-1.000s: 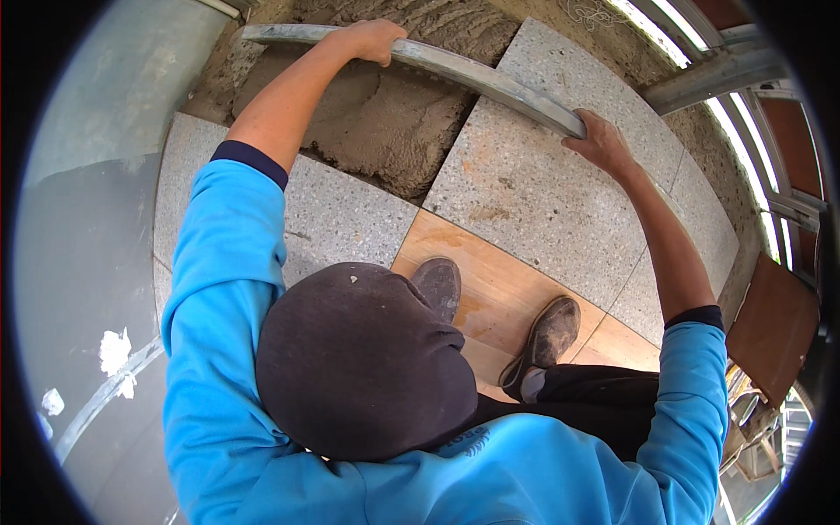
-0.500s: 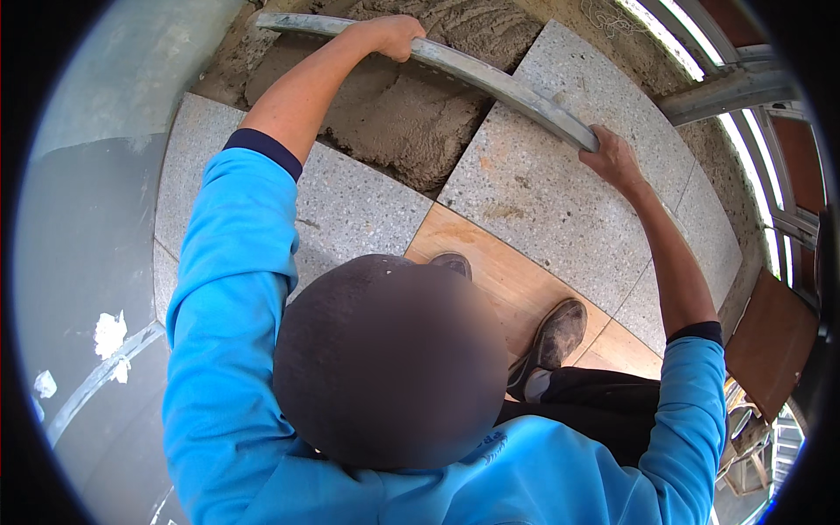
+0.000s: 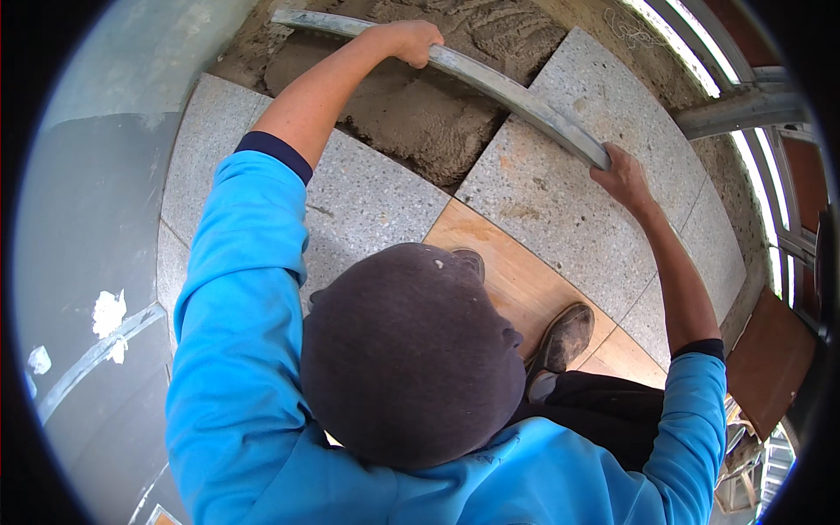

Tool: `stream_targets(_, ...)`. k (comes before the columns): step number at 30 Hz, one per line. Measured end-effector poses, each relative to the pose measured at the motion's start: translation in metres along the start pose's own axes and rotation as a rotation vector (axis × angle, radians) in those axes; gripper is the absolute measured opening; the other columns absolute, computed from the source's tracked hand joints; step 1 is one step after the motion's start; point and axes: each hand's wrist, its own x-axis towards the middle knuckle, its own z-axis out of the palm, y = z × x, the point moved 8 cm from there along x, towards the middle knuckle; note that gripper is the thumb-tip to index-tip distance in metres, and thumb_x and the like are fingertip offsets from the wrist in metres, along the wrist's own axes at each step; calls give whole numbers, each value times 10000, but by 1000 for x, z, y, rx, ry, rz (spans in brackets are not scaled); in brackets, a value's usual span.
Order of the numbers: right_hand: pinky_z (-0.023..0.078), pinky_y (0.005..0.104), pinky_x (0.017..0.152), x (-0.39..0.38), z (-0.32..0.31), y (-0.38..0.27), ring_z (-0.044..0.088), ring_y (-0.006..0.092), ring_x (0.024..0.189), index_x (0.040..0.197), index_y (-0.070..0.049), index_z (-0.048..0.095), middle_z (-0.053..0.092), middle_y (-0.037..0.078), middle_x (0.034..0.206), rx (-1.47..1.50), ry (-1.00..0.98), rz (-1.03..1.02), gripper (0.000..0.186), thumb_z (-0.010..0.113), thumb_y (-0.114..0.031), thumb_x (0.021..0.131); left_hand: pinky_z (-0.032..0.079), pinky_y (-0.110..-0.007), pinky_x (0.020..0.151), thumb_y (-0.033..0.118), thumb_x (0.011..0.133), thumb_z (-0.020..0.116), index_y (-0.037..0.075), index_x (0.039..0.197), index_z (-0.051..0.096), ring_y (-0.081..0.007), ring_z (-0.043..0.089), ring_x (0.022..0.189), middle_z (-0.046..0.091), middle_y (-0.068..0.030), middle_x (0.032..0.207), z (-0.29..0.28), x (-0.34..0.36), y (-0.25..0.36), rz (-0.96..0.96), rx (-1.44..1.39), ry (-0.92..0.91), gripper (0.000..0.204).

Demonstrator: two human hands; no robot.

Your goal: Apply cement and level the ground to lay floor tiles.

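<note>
At left a smooth grey wall (image 3: 96, 201), paler toward the far end, is cut off by the black lens rim. The wearer's blue long-sleeved top (image 3: 236, 280) fills the near side, its lower part out of view, and a dark close-fitting cap (image 3: 411, 350) hides much of the floor in front of it. Speckled grey terrazzo-like tiles (image 3: 577, 197) lie left and right, edges crisp; a smooth wood-grain tile (image 3: 503, 249) sits nearer, partly covered by the cap and feet. Beyond them spreads a wet, brown mortar bed (image 3: 429, 118), ridged and lumpy, its far side running out of view. Across the mortar and the right-hand tile lies a long, narrow metal straightedge (image 3: 516, 94), grey and smeared, bowed by the lens; whether its underside touches the mortar cannot be told. The right shoe (image 3: 564, 337), dusty and dark, shows plainly, while only the toe of the left shoe (image 3: 472, 261) emerges. The left hand (image 3: 411, 42) grasps the straightedge around its middle, fingertips hidden; the right hand (image 3: 623, 178) is wrapped about its right, nearer end, covering the tip.
</note>
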Motion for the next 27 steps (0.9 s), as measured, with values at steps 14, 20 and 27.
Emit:
stream_targets(14,539,493,798,-25,15,-17,681,418,914,1035,-8,645,689,240,1021,-19,-13,-15,339,711,-224,782,550,-488,913,70,743,745,67,1257,684,-358,680,1099,723,-179,1150,4,-39,14,-104,-12,-87,518)
stream_targets(20,539,492,801,-29,12,-38,678,420,906,1030,-1,645,685,239,1009,-17,0,-54,341,711,-219,776,550,-487,915,69,753,732,78,1301,674,-374,679,1105,721,-181,1177,7,-58,4,-100,-2,-72,550)
stream_targets(27,532,503,783,-43,21,-39,665,423,883,969,8,626,672,229,949,10,27,-77,317,710,-219,764,549,-500,892,45,753,703,78,1186,711,-378,690,1066,735,-185,1100,17,-68,12,-93,-56,-60,434)
